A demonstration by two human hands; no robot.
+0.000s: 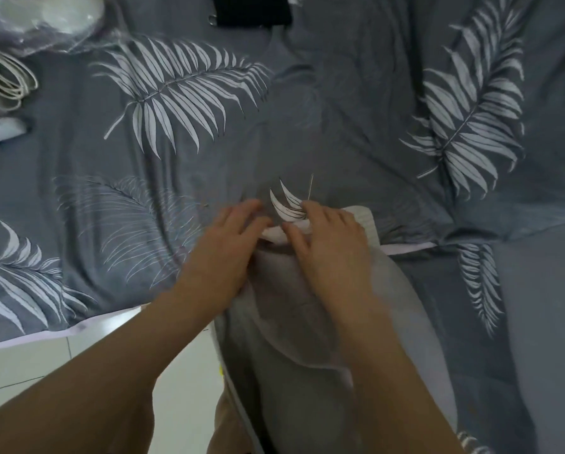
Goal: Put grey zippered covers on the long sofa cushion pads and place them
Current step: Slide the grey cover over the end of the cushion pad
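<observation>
At the upper left of the frame lie a crumpled plastic bag (41,24) and a coiled white cord (9,80), both on the leaf-print bedsheet (209,152) that fills most of the view. The lower left shows pale tiled floor (77,365).

Just left of centre, the left hand (232,237) reaches forward with fairly straight, motion-blurred fingers. They rest on the sheet and touch the end of the white cushion pad (273,232), holding nothing.

Only a narrow strip of that pad shows between the hands, along with a ribbed corner to the right. The rest seems to be inside the grey cover (274,339), which runs from the middle of the frame down to the bottom edge and hangs off the bed edge.

Just right of centre, the right hand (330,247) lies over the cover's open end. Its fingers are spread and bent and its thumb is against the white strip, but I cannot tell whether it pinches the fabric or only presses.

The step in hand looks like working the pad's last end into the cover. The next move likely calls for tucking both corners fully under the cover's mouth, then finding the zipper, which is not visible here. The cover must sit square, or the zip may catch the pad.
</observation>
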